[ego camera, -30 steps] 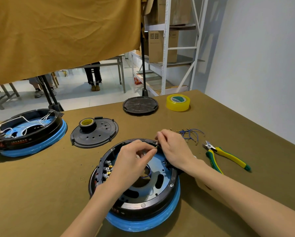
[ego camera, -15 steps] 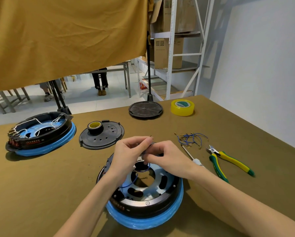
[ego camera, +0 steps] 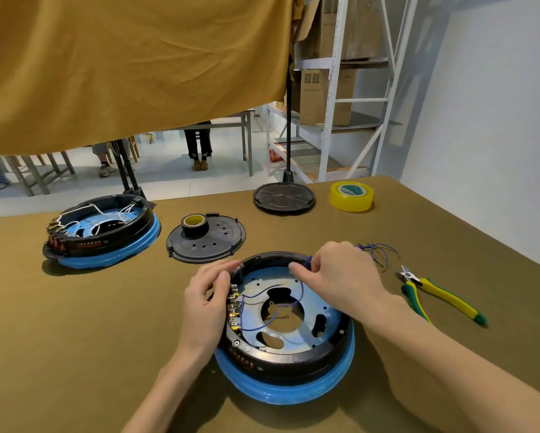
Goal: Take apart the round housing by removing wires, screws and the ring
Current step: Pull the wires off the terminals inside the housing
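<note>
My right hand (ego camera: 340, 276) pinched a blue wire (ego camera: 307, 264) at the housing (ego camera: 287, 360) rim; my left hand (ego camera: 206, 295) gripped the opposite rim; its red label was unreadable.

Head cam only, looking fwd and down, close over the table (ego camera: 74, 339); shelving (ego camera: 334, 89) beyond.

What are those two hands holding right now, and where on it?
The right hand pinches a blue wire at its upper end, by the far rim of the round housing. The left hand grips the housing's left rim.
</note>
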{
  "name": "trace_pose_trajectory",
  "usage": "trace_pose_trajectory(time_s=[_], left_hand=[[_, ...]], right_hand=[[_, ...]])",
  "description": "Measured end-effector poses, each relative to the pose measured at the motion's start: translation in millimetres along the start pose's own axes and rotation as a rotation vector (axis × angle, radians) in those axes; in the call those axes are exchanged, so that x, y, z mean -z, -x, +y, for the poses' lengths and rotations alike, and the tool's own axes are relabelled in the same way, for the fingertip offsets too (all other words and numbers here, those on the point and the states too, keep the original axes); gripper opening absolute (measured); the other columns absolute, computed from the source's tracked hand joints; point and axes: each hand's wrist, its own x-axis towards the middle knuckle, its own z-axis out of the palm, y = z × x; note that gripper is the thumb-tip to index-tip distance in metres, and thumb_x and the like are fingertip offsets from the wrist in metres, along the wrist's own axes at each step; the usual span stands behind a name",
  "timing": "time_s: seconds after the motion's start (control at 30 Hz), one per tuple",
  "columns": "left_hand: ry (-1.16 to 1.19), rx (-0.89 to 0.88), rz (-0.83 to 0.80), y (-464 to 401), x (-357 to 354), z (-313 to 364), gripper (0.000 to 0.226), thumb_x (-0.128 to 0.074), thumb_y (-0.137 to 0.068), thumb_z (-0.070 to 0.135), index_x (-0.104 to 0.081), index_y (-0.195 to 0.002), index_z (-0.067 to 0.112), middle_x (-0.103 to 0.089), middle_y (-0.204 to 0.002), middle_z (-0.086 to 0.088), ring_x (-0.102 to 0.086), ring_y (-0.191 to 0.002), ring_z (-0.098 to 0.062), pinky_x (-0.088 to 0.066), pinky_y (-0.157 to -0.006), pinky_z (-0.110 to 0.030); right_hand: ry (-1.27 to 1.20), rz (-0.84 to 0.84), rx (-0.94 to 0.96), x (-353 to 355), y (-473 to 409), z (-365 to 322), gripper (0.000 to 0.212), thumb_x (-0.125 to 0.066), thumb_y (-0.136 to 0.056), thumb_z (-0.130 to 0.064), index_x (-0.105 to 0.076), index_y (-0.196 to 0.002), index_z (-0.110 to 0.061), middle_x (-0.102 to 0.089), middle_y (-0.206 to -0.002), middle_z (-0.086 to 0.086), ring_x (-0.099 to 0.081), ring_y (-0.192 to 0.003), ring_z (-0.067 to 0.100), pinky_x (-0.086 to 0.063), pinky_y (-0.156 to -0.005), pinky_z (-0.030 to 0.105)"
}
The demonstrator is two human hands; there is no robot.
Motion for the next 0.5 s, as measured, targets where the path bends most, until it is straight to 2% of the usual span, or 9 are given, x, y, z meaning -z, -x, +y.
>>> trace_pose_trajectory(time_s=[0.1, 0.17, 0.27, 0.33, 0.37, 0.43, 0.5], left_hand=[[0.083, 0.014, 0.005, 4, 4, -3, 0.03, -0.048, -0.107, 0.021, -0.069, -0.128, 0.023, -0.069, -0.126, 0.013, -0.061, -0.123, -0.004, -0.051, -0.106, -0.041], [0.089, 0.018, -0.018, 6, 7, -5, 0.035, -0.048, -0.103, 0.027, -0.068, -0.131, 0.023, -0.068, -0.128, 0.013, -0.06, -0.124, -0.005, -0.05, -0.106, -0.04], [0.063, 0.011, -0.061, 9, 8, -9, 0.034, -0.05, -0.106, 0.008, -0.066, -0.132, 0.023, -0.067, -0.13, 0.013, -0.058, -0.126, -0.002, -0.049, -0.108, -0.036], [0.03, -0.006, -0.078, 10, 9, -12, 0.039, -0.05, -0.103, 0.0, -0.067, -0.132, 0.022, -0.067, -0.131, 0.013, -0.057, -0.126, 0.001, -0.047, -0.109, -0.027], [0.023, -0.014, -0.083, 11, 9, -12, 0.04, -0.05, -0.103, -0.001, -0.067, -0.131, 0.021, -0.066, -0.132, 0.013, -0.056, -0.127, 0.002, -0.047, -0.109, -0.023], [0.012, -0.029, -0.082, 11, 10, -12, 0.04, -0.05, -0.103, -0.002, -0.067, -0.131, 0.02, -0.066, -0.132, 0.013, -0.056, -0.127, 0.002, -0.046, -0.106, -0.016], [0.001, -0.034, -0.077, 10, 8, -14, 0.04, -0.049, -0.103, -0.001, -0.067, -0.131, 0.02, -0.065, -0.133, 0.015, -0.055, -0.128, 0.003, -0.044, -0.105, -0.012]], right_hand=[[0.257, 0.103, 0.002, 11, 1, -6, 0.068, -0.049, -0.091, -0.073, -0.046, -0.052, -0.017, -0.044, -0.049, -0.004, -0.045, -0.045, 0.015, -0.029, -0.044, 0.026], [0.15, 0.088, 0.107, 9, 1, -12, 0.06, -0.053, -0.095, -0.062, -0.049, -0.053, -0.019, -0.047, -0.049, -0.006, -0.046, -0.045, 0.011, -0.034, -0.044, 0.026], [-0.278, -0.241, 0.289, -3, 6, -30, 0.037, -0.061, -0.097, -0.047, -0.066, -0.067, -0.024, -0.062, -0.062, -0.006, -0.055, -0.056, 0.007, -0.044, -0.053, 0.025], [-0.324, -0.45, 0.368, -17, 9, -41, 0.027, -0.064, -0.095, -0.046, -0.074, -0.088, -0.023, -0.067, -0.079, -0.006, -0.06, -0.073, 0.009, -0.053, -0.068, 0.034], [-0.285, -0.484, 0.401, -24, 11, -44, 0.028, -0.065, -0.094, -0.049, -0.073, -0.093, -0.023, -0.067, -0.084, -0.008, -0.06, -0.078, 0.008, -0.053, -0.075, 0.036], [-0.189, -0.421, 0.467, -37, 12, -46, 0.025, -0.065, -0.092, -0.054, -0.069, -0.09, -0.029, -0.064, -0.083, -0.012, -0.054, -0.083, 0.007, -0.046, -0.085, 0.033], [-0.162, -0.365, 0.526, -42, 11, -48, 0.016, -0.064, -0.093, -0.051, -0.062, -0.085, -0.037, -0.059, -0.076, -0.015, -0.047, -0.083, 0.006, -0.036, -0.084, 0.03]])
